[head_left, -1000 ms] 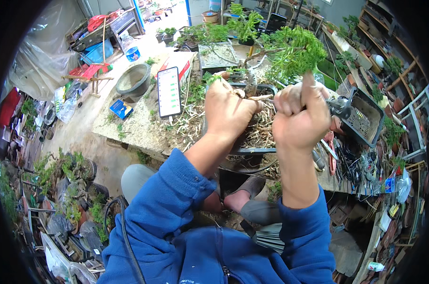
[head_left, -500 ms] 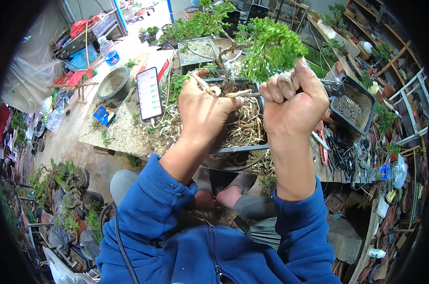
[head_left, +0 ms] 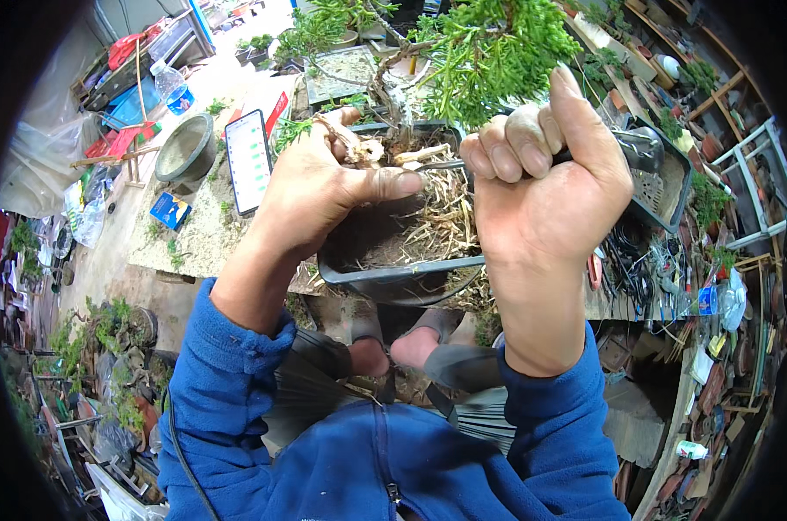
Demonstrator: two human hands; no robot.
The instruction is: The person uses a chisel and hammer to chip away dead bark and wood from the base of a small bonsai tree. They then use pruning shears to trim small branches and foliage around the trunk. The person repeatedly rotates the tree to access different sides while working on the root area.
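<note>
My left hand [head_left: 324, 195] grips a pale, cut piece of wood [head_left: 363, 149] low on a small tree with green foliage [head_left: 498, 65], its thumb lying along the near side. Beside it, my right hand [head_left: 550, 187] is closed round a dark metal tool [head_left: 641, 152], whose thin shaft reaches toward the wood under my left thumb. The tool's tip is too small to make out. Both hands are over a black rectangular pot [head_left: 402, 271] holding dark soil and pale root scraps [head_left: 437, 221].
On the cluttered worktop lie a phone [head_left: 246, 165], grey round pot [head_left: 185, 148], blue packet [head_left: 169, 210], plastic bottle [head_left: 172, 91] and tangled black wire or tools [head_left: 645, 269]. A plastic basket [head_left: 671, 191] stands right; potted plants [head_left: 107, 347] fill the lower left floor.
The view has shifted, moving the bench up and left in the picture. My left hand has shifted left with it; my right hand now appears higher and larger. Both keep their holds.
</note>
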